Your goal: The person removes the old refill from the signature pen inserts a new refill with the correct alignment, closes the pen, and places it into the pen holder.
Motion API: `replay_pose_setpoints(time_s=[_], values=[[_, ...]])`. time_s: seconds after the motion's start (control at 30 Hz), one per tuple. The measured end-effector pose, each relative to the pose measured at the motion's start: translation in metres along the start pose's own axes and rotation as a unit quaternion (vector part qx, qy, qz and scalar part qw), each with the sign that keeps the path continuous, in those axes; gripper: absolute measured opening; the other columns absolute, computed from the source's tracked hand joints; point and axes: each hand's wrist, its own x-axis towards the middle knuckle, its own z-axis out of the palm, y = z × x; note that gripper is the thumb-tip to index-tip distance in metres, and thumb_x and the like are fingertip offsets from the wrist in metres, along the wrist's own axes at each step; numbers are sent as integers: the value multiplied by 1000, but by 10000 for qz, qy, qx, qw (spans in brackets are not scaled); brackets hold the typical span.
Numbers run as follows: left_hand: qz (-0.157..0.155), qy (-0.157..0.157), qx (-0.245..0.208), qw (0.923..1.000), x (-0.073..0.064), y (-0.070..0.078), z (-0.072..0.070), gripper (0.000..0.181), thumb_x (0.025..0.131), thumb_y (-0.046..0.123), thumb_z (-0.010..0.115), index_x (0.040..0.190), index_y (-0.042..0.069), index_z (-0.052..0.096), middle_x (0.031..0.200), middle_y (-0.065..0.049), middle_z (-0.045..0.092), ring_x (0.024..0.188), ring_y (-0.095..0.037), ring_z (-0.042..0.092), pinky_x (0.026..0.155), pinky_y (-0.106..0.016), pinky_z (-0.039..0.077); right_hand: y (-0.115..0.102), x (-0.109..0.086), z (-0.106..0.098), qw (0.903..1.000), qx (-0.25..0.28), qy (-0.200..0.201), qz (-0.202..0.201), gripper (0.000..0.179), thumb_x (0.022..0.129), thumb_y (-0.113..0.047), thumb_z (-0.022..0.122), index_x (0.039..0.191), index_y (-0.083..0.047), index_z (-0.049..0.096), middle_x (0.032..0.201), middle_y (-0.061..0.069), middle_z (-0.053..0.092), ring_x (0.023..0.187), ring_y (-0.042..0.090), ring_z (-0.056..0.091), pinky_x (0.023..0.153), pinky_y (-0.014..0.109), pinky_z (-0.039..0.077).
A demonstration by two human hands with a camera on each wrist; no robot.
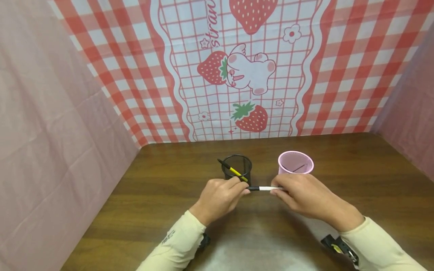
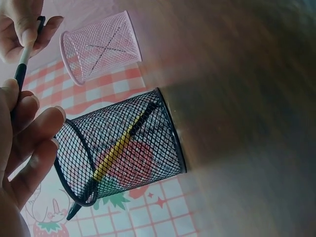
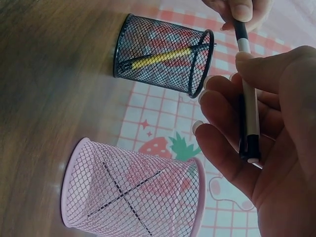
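Both hands hold one white and black pen (image 1: 265, 188) level between them, above the table. My left hand (image 1: 222, 195) pinches its black end between thumb and fingers. In the right wrist view, my right hand (image 3: 276, 94) grips the white barrel; its black clip (image 3: 242, 128) lies toward the palm. Just behind the left hand stands a black mesh pen cup (image 1: 246, 167), with a yellow and black pen (image 1: 235, 172) leaning out over its rim. Behind the right hand is a pink mesh pen cup (image 1: 295, 159), holding two thin dark sticks (image 3: 126, 193) that cross inside.
The brown wooden table (image 1: 135, 199) carries both cups side by side toward its far edge. A red and white strawberry cloth (image 1: 237, 113) hangs behind it. Pink curtains (image 1: 61, 131) close off the left and right sides. Dark straps (image 1: 339, 246) sit at the wrists.
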Motion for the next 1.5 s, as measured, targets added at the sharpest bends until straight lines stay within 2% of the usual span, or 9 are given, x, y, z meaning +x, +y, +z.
replay_pose_setpoints(time_s=[0.57, 0.73, 0.9, 1.0, 1.17, 1.5], values=[[28, -37, -62, 10000, -2, -2, -1, 23, 104, 28, 57, 103, 11, 73, 81, 7, 61, 52, -3, 51, 48, -17, 44, -2, 0, 2, 10000, 19, -41, 81, 22, 81, -19, 82, 85, -23, 61, 74, -20, 48, 64, -4, 44, 56, 24, 43], [-14, -125, -24, 9999, -3, -1, -1, 24, 102, 27, 59, 110, 11, 74, 85, 6, 63, 54, -4, 54, 50, -19, 47, -1, 1, 2, 10000, 50, -51, 24, 20, 82, -17, 81, 87, -22, 62, 76, -20, 50, 65, -4, 45, 57, 24, 45], [-167, -188, -96, 9996, -1, 2, -1, 33, 100, 35, 62, 121, 10, 69, 89, 6, 65, 59, -3, 57, 53, -21, 49, 0, 2, 1, 9999, 22, -98, 27, 21, 82, -17, 81, 86, -22, 61, 75, -20, 49, 64, -4, 44, 56, 24, 44], [-280, -221, -220, 9991, 0, 4, 0, 35, 96, 38, 68, 118, 11, 67, 91, 6, 67, 63, -3, 60, 55, -21, 50, 0, 0, 2, 10000, 13, -79, 27, 21, 83, -18, 81, 86, -22, 61, 76, -20, 49, 65, -4, 45, 57, 25, 44], [-347, -162, -225, 9990, 1, 4, 0, 27, 90, 36, 76, 102, 14, 64, 85, 9, 67, 58, -2, 58, 52, -19, 48, -1, -1, 3, 9999, 43, -89, 24, 19, 83, -19, 80, 86, -23, 61, 76, -20, 49, 66, -3, 46, 58, 24, 45], [-288, -7, -34, 9996, 0, 4, -2, 17, 91, 29, 75, 95, 16, 64, 80, 10, 65, 54, -4, 55, 48, -19, 45, -3, 1, 4, 9998, 72, -156, 132, 19, 83, -19, 81, 86, -24, 62, 76, -21, 51, 67, -4, 47, 59, 24, 46]])
